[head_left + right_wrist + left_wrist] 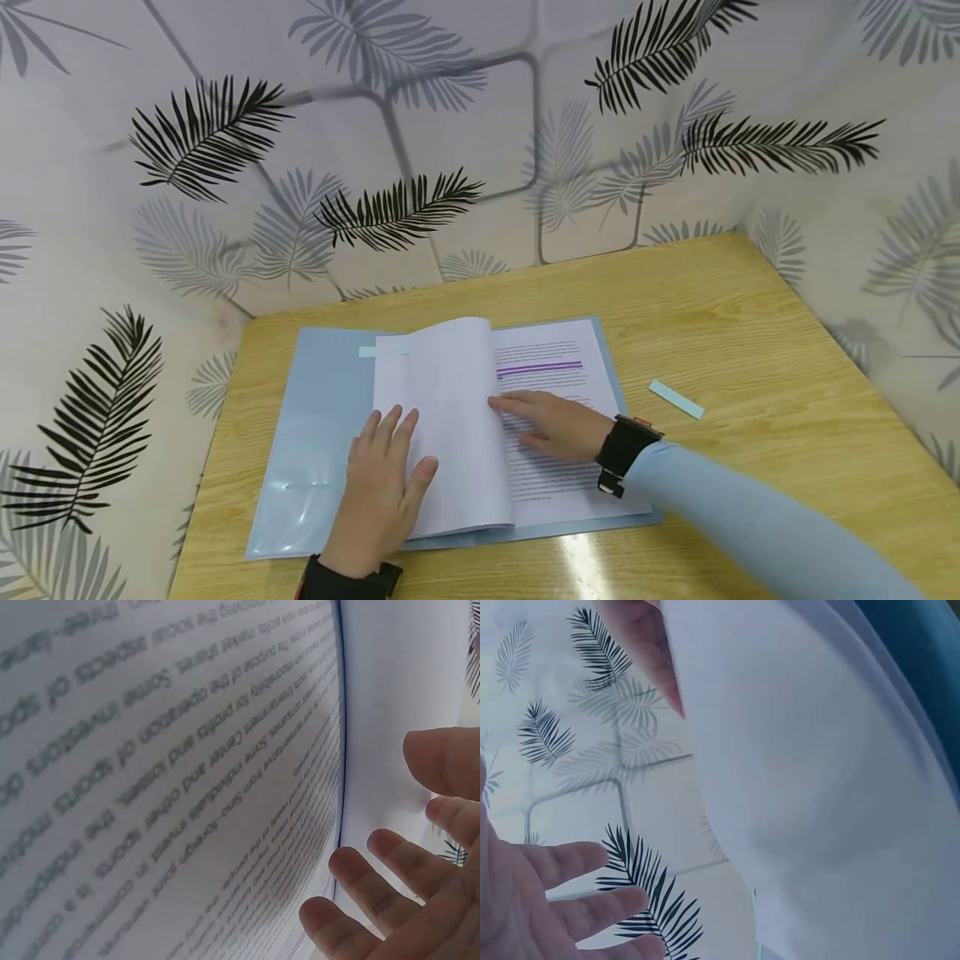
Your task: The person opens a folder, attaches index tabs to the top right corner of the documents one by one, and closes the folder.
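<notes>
A light blue document folder (315,400) lies spread on the table with printed pages inside. Its turned pages (453,417) bulge up on the left, blank side showing; the right-hand page (555,492) carries print and purple highlighter lines. My left hand (382,479), fingers spread, is at the left edge of the turned pages. Across the printed page reaches my right hand (558,423), fingertips at the fold of the turned sheets. In the right wrist view the right fingers (367,889) are extended beside the curving page. The left fingers (592,907) look straight and hold nothing.
A pale blue paper strip (677,400) lies on the wooden table (750,333) to the right of the folder. Another pale tab (367,352) shows at the top left of the pages. A leaf-patterned cloth (480,125) stands behind the table and at its sides.
</notes>
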The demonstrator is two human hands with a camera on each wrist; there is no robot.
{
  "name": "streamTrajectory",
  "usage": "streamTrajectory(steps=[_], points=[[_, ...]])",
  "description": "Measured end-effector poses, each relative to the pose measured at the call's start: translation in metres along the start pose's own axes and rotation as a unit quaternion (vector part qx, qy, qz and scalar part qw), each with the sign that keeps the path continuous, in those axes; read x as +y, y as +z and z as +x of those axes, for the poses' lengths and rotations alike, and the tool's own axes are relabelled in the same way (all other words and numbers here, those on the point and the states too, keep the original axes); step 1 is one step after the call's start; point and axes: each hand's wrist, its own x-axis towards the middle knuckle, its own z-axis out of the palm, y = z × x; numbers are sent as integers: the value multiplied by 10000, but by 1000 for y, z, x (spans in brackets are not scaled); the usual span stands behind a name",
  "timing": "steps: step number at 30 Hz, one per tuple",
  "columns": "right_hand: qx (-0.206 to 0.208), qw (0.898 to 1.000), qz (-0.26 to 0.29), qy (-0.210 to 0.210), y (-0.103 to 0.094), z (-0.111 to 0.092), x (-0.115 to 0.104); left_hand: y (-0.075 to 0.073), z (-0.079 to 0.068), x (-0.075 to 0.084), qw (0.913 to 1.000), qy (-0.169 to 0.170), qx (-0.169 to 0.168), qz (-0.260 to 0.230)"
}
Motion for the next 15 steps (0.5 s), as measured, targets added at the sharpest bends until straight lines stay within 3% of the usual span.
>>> streamTrajectory(steps=[7, 15], points=[[16, 9991, -413, 48, 6, 9, -8, 9, 3, 4, 9977, -195, -566, 327], [-26, 9985, -543, -1, 10, 18, -12, 18, 3, -1, 9927, -774, -722, 575]])
